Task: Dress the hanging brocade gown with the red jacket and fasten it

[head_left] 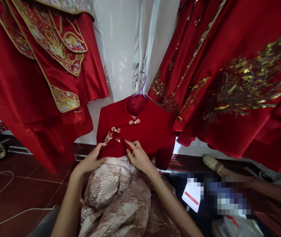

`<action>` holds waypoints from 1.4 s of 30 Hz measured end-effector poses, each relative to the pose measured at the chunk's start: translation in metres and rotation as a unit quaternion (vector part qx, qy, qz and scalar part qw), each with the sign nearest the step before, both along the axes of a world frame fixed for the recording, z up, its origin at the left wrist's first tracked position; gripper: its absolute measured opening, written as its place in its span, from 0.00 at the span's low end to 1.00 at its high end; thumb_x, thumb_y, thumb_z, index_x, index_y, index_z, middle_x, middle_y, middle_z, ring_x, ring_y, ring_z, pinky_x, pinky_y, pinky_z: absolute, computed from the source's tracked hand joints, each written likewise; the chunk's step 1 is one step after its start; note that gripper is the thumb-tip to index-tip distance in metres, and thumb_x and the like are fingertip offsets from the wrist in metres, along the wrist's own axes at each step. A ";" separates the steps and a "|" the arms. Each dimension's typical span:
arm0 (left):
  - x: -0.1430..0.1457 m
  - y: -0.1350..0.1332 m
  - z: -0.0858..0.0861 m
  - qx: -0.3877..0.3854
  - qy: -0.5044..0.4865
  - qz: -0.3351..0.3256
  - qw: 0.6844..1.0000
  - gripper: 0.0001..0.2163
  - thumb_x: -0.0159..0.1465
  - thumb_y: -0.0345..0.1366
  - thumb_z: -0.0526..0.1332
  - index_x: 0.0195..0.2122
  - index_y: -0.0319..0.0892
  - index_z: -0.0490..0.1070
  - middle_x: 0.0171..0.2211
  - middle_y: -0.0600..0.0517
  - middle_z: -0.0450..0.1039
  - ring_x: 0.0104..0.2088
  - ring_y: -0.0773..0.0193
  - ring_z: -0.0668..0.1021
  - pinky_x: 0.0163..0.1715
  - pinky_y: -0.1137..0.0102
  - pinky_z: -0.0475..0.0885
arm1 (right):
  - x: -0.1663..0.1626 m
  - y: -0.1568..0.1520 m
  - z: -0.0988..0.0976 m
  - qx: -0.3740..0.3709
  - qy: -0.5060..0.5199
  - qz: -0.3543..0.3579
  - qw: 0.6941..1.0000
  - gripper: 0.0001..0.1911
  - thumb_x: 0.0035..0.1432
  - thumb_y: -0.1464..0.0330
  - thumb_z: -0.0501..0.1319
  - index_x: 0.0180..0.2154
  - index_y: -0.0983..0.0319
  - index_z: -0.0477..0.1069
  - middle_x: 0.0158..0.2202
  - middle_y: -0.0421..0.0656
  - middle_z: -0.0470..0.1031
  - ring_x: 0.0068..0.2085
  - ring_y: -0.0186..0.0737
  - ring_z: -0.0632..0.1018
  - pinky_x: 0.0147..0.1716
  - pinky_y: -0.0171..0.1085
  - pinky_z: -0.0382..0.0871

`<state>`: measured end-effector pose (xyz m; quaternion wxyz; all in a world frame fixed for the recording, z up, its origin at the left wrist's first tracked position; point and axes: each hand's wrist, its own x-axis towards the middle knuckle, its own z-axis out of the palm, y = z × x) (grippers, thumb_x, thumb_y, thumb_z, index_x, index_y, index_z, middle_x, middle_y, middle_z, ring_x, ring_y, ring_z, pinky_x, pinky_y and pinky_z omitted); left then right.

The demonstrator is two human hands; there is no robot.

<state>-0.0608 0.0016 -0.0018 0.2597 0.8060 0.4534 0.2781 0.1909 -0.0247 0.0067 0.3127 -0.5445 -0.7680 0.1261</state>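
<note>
A red cropped jacket [152, 128] is hung from a purple hanger [143, 87], with its front turned to the wearer of the camera and its stand collar uppermost. Its slanting front is trimmed with flower-shaped pearl buttons [134, 121], and a tasselled brooch [109, 136] is pinned near its left edge as seen. Below the jacket's hem, a pale gold brocade skirt [128, 197] is spread in thick folds. The left hand [93, 160] is set at the jacket's lower left edge, its fingertips just below the brooch and its thumb lower, by the hem; whether cloth is clamped between them cannot be told. The right hand [139, 156] is placed on the lower middle of the jacket's front, near the lowest button, with the index finger stretched along the cloth and the thumb beneath; whether the two are closed on the fabric cannot be told either. The jacket is flanked on the left by a gold-trimmed red gown [39, 65] and on the right by a sequinned red gown [219, 72]. It is backed by a white curtain [117, 49]. To the jacket's lower right, a lit phone [192, 196] is seen on a dark surface, and beyond it a foot is shod in a cream clog [209, 162]. To its far lower left, black shoes [1, 154] and a white cable [39, 208] are seen on the tiled floor [29, 164].
</note>
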 end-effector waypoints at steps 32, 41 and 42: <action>0.006 -0.033 0.069 0.083 0.110 0.047 0.989 0.06 0.52 0.30 0.59 0.26 0.46 0.75 0.24 0.56 0.74 0.25 0.67 0.73 0.28 0.74 0.66 | 0.009 0.019 0.019 0.036 0.077 0.041 0.995 0.24 0.56 0.73 0.53 0.55 0.61 0.62 0.40 0.45 0.65 0.33 0.34 0.71 0.37 0.35 0.68; 0.029 -0.052 0.071 -0.241 0.143 -0.120 0.952 0.15 0.57 0.42 0.57 0.43 0.45 0.75 0.25 0.53 0.77 0.22 0.66 0.76 0.24 0.74 0.67 | 0.013 0.000 0.025 0.068 0.103 0.050 0.991 0.24 0.60 0.64 0.54 0.57 0.63 0.62 0.40 0.46 0.68 0.33 0.36 0.70 0.39 0.38 0.67; 0.031 -0.057 0.081 -0.247 0.103 -0.162 0.950 0.18 0.59 0.44 0.56 0.48 0.45 0.72 0.25 0.53 0.77 0.22 0.67 0.75 0.25 0.74 0.68 | 0.013 -0.001 0.027 0.071 0.109 0.051 0.990 0.23 0.61 0.64 0.53 0.57 0.61 0.62 0.40 0.46 0.69 0.34 0.36 0.70 0.39 0.38 0.67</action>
